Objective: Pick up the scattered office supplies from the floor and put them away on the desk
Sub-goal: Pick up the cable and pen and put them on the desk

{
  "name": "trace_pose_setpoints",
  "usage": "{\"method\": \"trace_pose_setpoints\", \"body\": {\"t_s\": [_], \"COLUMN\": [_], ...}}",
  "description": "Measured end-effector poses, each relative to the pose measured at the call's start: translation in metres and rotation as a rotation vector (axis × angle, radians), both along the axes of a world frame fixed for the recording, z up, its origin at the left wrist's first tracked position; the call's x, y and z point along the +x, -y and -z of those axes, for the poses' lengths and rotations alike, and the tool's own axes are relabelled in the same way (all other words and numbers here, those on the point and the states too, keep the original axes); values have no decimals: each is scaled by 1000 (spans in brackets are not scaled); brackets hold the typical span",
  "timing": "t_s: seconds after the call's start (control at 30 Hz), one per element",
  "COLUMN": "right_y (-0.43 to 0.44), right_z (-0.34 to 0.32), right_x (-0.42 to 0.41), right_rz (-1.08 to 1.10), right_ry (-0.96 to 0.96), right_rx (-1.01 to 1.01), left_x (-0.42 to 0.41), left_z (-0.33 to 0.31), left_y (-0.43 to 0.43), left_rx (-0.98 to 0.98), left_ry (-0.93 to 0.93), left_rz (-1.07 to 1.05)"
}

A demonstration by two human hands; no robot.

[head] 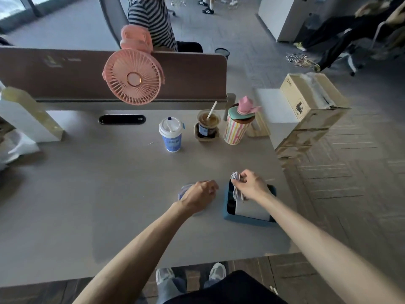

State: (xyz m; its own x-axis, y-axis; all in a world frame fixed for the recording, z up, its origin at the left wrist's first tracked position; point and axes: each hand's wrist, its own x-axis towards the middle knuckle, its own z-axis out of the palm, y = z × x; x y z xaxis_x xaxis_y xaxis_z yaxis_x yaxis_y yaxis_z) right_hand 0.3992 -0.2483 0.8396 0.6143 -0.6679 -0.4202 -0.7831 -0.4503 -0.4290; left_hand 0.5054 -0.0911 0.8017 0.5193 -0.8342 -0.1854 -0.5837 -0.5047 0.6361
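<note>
My right hand [252, 185] pinches a coiled white cable [235, 183] just above a blue tray [247, 219] on the grey desk [98, 205]. A white flat box [252, 209] lies inside that tray. My left hand [198, 196] rests with curled fingers on a pale purple object [182, 191] to the left of the tray; most of that object is hidden under the hand, and I cannot tell whether the fingers hold it.
At the back of the desk stand a blue-and-white lidded cup [171, 133], an iced coffee [207, 125] and a striped cup [236, 128]. A pink fan [133, 79] clips to the brown divider [186, 75]. Cardboard box [311, 99] at the right edge. People sit beyond.
</note>
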Motion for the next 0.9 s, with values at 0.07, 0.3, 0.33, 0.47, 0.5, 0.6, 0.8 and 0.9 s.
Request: {"method": "trace_pose_setpoints", "body": {"t_s": [0.07,0.3,0.33,0.47,0.5,0.6,0.8,0.9], "right_y": [0,1,2,16,21,38,46,45], "right_z": [2,-11,-16,-25,-27,-28,7,18], "right_x": [-2,-7,-9,-18,-21,-34,-39,-38], "right_rz": [39,-35,-66,-123,-108,-196,-480,-508], "right_ry": [-30,-147,-191,-211,-179,-123,-175,-159], "right_rx": [82,378,399,450,422,25,-103,-83], "left_x": [-4,-11,-13,-20,-22,-26,-28,-31], "left_z": [0,3,3,1,3,5,8,7], "left_y": [10,29,31,41,43,51,53,56], "left_rx": [1,35,41,114,127,141,167,172], "left_ry": [-20,-126,-142,-145,-127,-88,-107,-85], "left_rz": [18,-9,-5,7,6,-1,-36,-13]}}
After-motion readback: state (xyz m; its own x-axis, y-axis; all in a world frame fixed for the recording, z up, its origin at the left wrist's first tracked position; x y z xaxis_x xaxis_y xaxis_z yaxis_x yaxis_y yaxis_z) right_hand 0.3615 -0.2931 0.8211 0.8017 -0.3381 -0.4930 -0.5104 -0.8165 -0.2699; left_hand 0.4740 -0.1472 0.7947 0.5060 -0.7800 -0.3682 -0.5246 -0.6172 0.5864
